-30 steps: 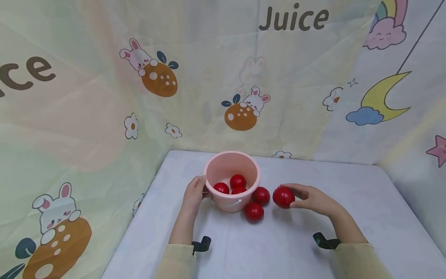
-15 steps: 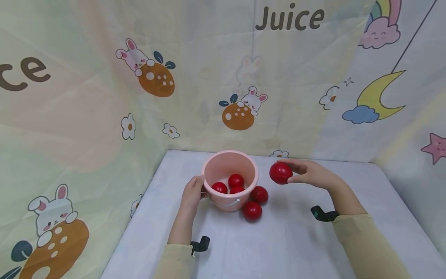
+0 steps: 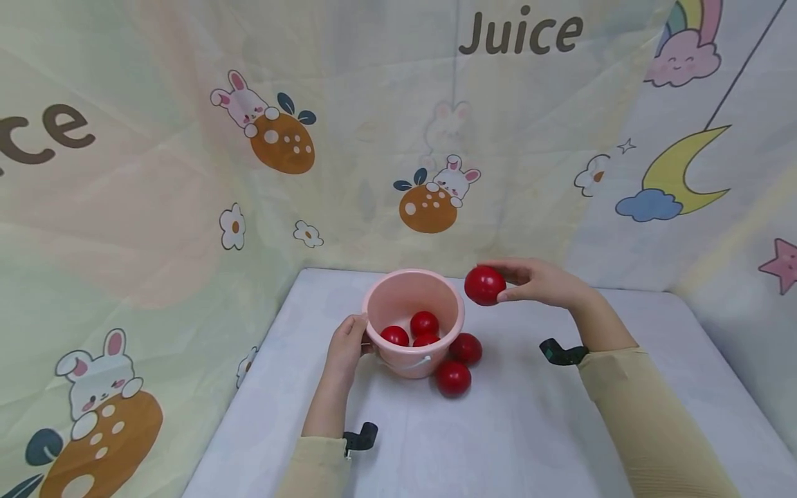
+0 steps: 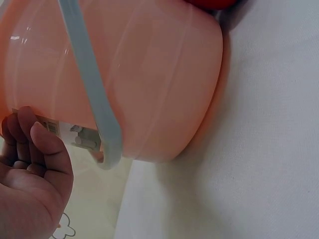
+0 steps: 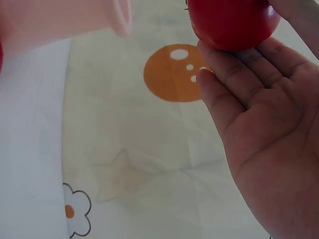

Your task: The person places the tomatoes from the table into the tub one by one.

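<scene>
A pink bucket (image 3: 398,294) with a pale handle (image 4: 87,64) stands on the table, its mouth toward me in the head view. My left hand (image 3: 343,347) holds it at the left of the rim, fingers curled against its side in the left wrist view. Three red tomatoes (image 3: 425,323) show inside. My right hand (image 3: 543,282) pinches another tomato (image 3: 485,286) between thumb and fingers, raised just right of the rim. Thin dark tips, like sepals, show at this tomato's edge in the right wrist view.
Two more tomatoes, one in front (image 3: 453,378) and one behind (image 3: 466,348), lie against the bucket's right side on the white table (image 3: 473,449). A printed cloth (image 3: 349,138) hangs behind the table and along its sides.
My right hand has lifted its tomato from low over the table and carried it up and left toward the bucket's rim. The left hand and bucket have stayed in place.
</scene>
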`<act>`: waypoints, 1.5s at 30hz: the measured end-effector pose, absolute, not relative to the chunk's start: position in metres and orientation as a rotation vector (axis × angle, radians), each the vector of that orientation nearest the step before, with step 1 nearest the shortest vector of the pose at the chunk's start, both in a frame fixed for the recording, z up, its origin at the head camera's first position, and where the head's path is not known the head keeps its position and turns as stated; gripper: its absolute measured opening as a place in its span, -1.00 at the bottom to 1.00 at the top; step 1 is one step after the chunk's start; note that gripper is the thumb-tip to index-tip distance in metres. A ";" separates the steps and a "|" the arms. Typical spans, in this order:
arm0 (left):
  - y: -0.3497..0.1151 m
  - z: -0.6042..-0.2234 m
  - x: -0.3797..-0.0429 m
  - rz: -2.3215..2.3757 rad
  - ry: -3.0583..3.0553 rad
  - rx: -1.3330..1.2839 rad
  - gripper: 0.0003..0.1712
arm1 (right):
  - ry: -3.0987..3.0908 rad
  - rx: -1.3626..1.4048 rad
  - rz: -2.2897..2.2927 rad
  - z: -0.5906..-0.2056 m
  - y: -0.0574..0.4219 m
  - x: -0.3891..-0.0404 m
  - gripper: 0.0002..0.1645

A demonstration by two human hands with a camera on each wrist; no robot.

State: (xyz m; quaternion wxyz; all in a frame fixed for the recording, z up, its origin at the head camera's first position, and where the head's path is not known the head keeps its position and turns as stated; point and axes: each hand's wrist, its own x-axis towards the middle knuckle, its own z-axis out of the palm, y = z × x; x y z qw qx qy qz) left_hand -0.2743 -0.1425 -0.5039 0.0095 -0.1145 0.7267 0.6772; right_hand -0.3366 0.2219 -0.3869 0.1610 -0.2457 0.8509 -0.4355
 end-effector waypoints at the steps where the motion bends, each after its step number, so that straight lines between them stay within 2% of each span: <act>1: -0.143 -0.504 -0.274 2.116 2.273 -0.353 -0.44 | 2.415 -0.710 -1.248 -0.385 0.220 -0.339 -0.19; 10: -0.143 -0.503 -0.275 2.115 2.271 -0.351 -0.42 | 2.354 -0.735 -1.223 -0.370 0.188 -0.360 -0.22; 17: -0.142 -0.503 -0.274 2.092 2.285 -0.374 -0.49 | 2.323 -0.750 -1.162 -0.366 0.159 -0.377 -0.21; 24: -0.143 -0.504 -0.274 2.101 2.294 -0.363 -0.45 | 2.316 -0.816 -1.075 -0.364 0.128 -0.385 -0.29; 33: -0.143 -0.504 -0.275 2.106 2.268 -0.351 -0.39 | 2.235 -0.883 -0.993 -0.374 0.091 -0.398 -0.38; 45: -0.143 -0.505 -0.277 2.100 2.253 -0.384 -0.49 | 2.104 -0.742 -0.902 -0.407 0.055 -0.406 -0.33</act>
